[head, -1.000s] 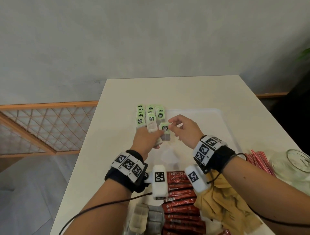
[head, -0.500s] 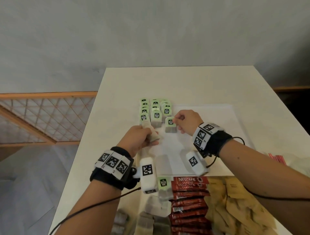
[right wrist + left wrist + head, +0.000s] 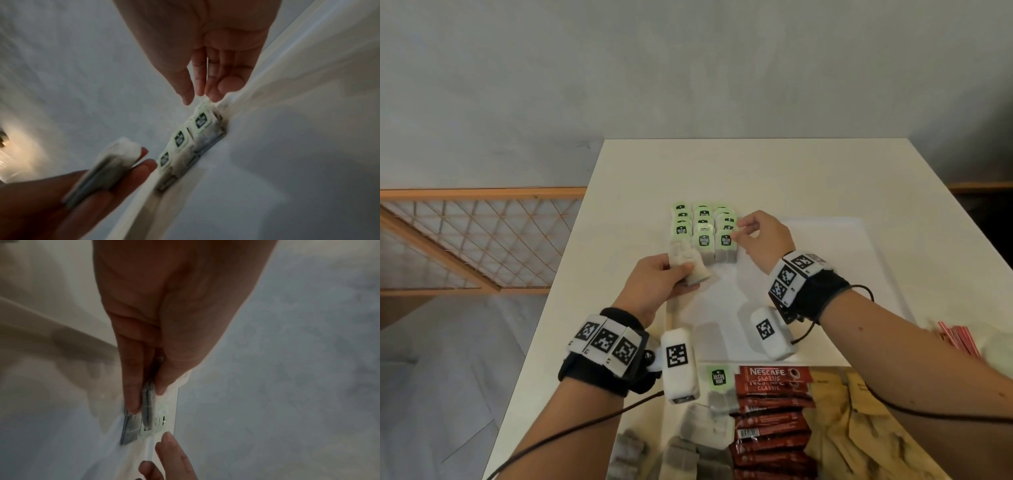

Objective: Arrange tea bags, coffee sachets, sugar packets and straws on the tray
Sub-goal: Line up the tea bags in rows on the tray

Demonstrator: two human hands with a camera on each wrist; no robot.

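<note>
Tea bags [image 3: 703, 228] are sitting in three tidy columns at the tray's [image 3: 835, 246] far left corner, each one overlapping the one behind so that only its green tag is showing. That looks like the point of the layout: labels up, edges aligned, the rest of the tray staying free for the other goods.

The right hand [image 3: 763, 236] is hovering at the near end of the right column, thumb and forefinger drawn close together over the front bag [image 3: 726, 248] while the other fingers are curling loosely. From the right wrist view the fingertips [image 3: 212, 95] are meeting at the top of the bag's tag [image 3: 202, 121], seemingly nudging or pinching it square; whether they are really gripping it I cannot tell, since the contact is tiny and blurred.

The left hand [image 3: 657, 287] is waiting just short of the rows, fingers and thumb curling round a small stack [image 3: 690, 265] of bags (two at least, by the left wrist view), which is probably the supply for the next places in the grid.

Nearer the person, off the tray, the remaining stock is lying on the table [image 3: 722, 164]: loose tea bags [image 3: 717, 387], red coffee sachets [image 3: 774, 404], brown sugar packets [image 3: 859, 431], and red straws [image 3: 959, 339] at the right. So the tea section is looking well advanced, and the other three kinds are not yet started.
</note>
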